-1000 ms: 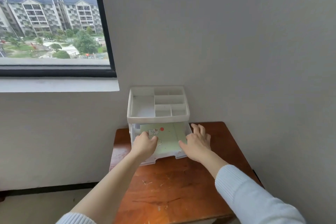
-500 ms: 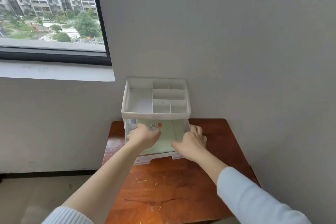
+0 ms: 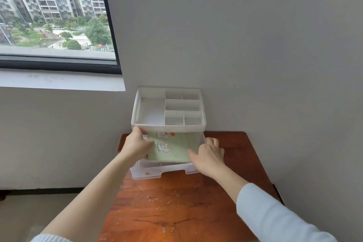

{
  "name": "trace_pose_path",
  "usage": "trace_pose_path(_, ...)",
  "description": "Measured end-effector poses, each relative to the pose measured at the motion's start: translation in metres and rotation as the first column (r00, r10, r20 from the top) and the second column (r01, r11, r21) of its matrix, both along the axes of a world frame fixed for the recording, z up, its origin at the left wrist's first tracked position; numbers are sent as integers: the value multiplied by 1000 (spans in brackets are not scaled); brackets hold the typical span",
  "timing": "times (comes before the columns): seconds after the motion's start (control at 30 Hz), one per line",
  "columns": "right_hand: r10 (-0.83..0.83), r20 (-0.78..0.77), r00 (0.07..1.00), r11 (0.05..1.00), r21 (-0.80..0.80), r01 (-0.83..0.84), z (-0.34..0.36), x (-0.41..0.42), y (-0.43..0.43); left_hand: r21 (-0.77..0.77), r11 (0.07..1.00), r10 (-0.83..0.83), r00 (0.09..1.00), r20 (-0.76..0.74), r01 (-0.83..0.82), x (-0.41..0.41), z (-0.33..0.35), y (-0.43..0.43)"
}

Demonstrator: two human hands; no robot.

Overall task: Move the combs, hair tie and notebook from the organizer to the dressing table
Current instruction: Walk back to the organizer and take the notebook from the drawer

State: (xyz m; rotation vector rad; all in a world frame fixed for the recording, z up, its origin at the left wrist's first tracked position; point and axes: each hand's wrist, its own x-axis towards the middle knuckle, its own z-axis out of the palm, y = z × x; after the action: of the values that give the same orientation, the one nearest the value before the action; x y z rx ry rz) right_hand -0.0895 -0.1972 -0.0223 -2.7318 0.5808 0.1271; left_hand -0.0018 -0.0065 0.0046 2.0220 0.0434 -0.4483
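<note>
A pale green notebook (image 3: 172, 149) with cartoon stickers lies in the pulled-out clear drawer (image 3: 157, 173) of the white organizer (image 3: 169, 126), which stands at the back of the wooden dressing table (image 3: 176, 206). My left hand (image 3: 135, 145) grips the notebook's left edge just under the organizer's top tray. At the notebook's right edge is my right hand (image 3: 209, 155), thumb on the near right corner and fingers along the drawer's side. The notebook sits slightly raised and askew in the drawer. No combs or hair tie are visible.
The organizer's top tray has several white compartments with nothing in them. The table stands in a corner, with a grey wall (image 3: 255, 45) behind and to the right. A window (image 3: 55, 15) and sill are at upper left, and bare floor lies left of the table.
The camera has come closer. Both hands have shifted from the drawer's front onto the notebook's side edges, and the notebook now sits a little turned and raised.
</note>
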Motion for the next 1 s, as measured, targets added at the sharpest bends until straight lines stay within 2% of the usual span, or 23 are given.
trace_pose_path(0.1, 5, 26, 1000, 1000, 6, -6, 6, 0, -2, -212, 974, 54, 994, -94, -74, 2, 5, 11)
trace_pose_path(0.17, -10, 11, 1000, 999, 50, 9, 10, 3, -4, -277, 954, 66, 984, -166, -111, 2, 11, 17)
trace_pose_path(0.33, -49, 45, 998, 992, 120, 44, 22, 1, -10, -292, 951, 27, 971, -239, -98, -14, 23, 30)
trace_pose_path(0.43, -22, 99, 995, 992, 125, 10, 33, -19, -15, -293, 955, -38, 965, -260, -41, -31, 25, 41)
trace_pose_path(0.53, -30, 137, 990, 981, 195, 3, 37, -50, -17, -309, 950, -127, 951, -281, 36, -56, 19, 55)
trace_pose_path(0.6, -22, 160, 987, 958, 285, -25, 32, -72, -18, -277, 955, -174, 954, -242, 104, -72, 8, 62)
trace_pose_path(0.67, 6, 182, 983, 869, 486, -95, 23, -89, -18, -222, 965, -180, 968, -175, 140, -85, -3, 65)
trace_pose_path(0.73, 38, 219, 975, 778, 605, -166, 15, -98, -17, -193, 970, -170, 981, -93, 150, -93, -12, 63)
trace_pose_path(0.87, 92, 303, 949, 780, 571, -258, -4, -95, -20, -39, 983, -176, 977, 125, 182, -97, -22, 62)
trace_pose_path(1.0, 170, 377, 911, 825, 451, -341, -14, -86, -25, -5, 980, -192, 942, 276, 201, -90, -32, 62)
